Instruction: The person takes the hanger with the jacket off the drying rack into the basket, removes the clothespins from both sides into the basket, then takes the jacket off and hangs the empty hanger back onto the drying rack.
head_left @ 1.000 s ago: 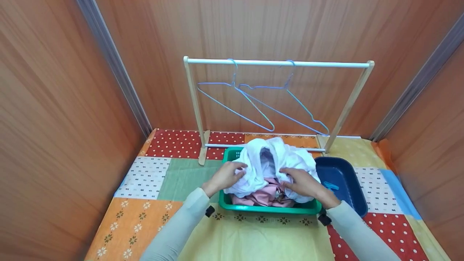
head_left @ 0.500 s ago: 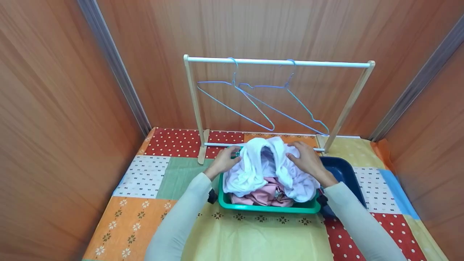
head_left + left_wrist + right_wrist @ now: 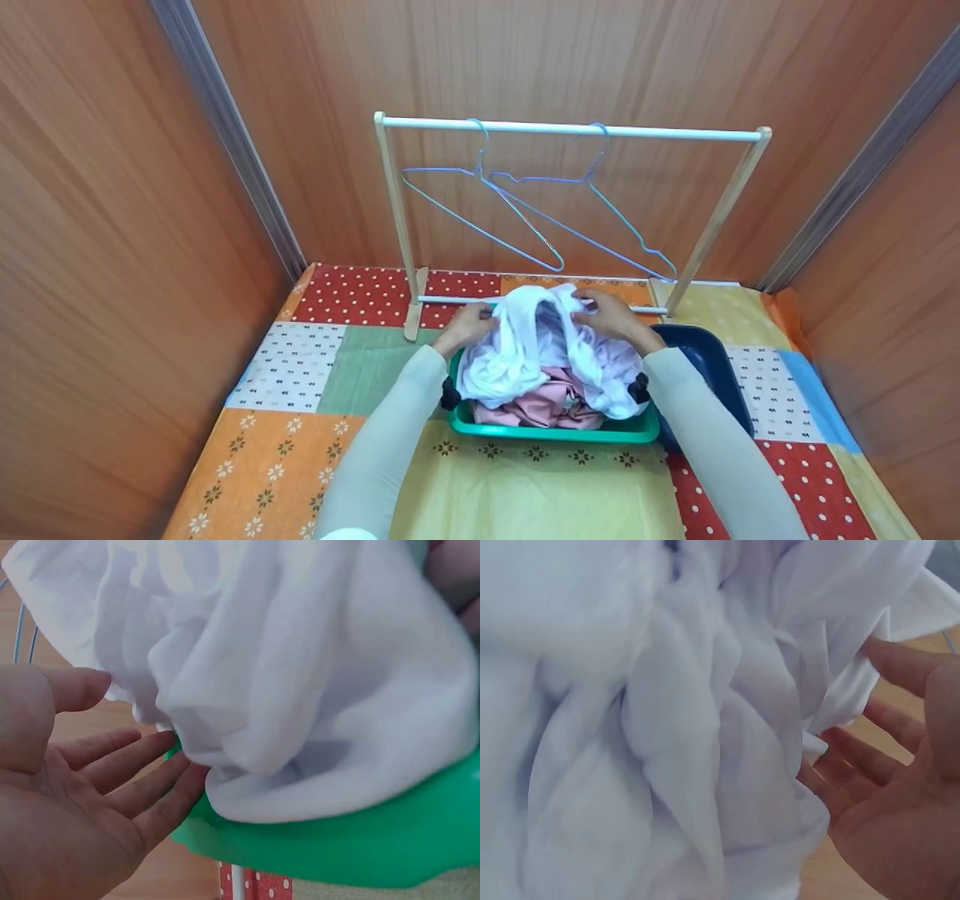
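Note:
A crumpled white garment lies heaped in a green basket, with a folded-over opening at its top. Pink patterned cloth shows below it at the basket's front. At the heap's far left, my left hand has its fingers stretched out; in the left wrist view their tips touch the garment by the basket's rim. My right hand is at the upper right of the heap. In the right wrist view its thumb touches a fold, while the loosely extended fingers go partly behind the fabric.
Behind the basket stands a wooden rack with two blue wire hangers on its bar. A dark blue tray sits right of the basket, partly covered by my right sleeve. Patchwork cloth covers the table, and wooden panels enclose it.
Both hands have moved from the front of the heap to its far side. Over the last half second, the right hand has shifted left towards the garment's top. The garment stays in the basket.

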Demonstrator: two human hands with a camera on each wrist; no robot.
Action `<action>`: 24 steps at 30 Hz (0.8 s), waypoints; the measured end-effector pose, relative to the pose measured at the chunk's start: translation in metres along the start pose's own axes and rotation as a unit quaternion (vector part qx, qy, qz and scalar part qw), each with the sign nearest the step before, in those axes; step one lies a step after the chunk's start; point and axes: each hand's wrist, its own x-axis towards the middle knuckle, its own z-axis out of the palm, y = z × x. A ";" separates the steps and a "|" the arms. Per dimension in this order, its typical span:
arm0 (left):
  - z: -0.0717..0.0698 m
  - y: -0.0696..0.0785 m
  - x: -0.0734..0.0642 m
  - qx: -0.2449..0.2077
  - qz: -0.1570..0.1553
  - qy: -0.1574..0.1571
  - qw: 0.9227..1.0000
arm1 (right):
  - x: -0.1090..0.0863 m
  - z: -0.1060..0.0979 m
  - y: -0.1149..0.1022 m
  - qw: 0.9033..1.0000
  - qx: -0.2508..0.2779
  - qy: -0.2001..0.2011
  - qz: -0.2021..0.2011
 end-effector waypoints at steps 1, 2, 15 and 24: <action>0.001 0.000 0.000 0.000 0.003 -0.002 1.000 | 0.001 0.001 0.000 1.000 0.016 -0.003 0.010; 0.002 0.000 0.000 -0.002 0.004 -0.004 1.000 | 0.002 0.002 0.001 0.999 0.031 -0.006 0.022; 0.013 0.000 0.011 0.085 0.038 0.020 0.995 | 0.012 0.025 0.002 0.999 -0.019 0.046 -0.004; 0.007 0.015 0.005 0.007 0.062 0.098 0.993 | 0.001 0.018 0.001 0.995 0.024 0.097 0.003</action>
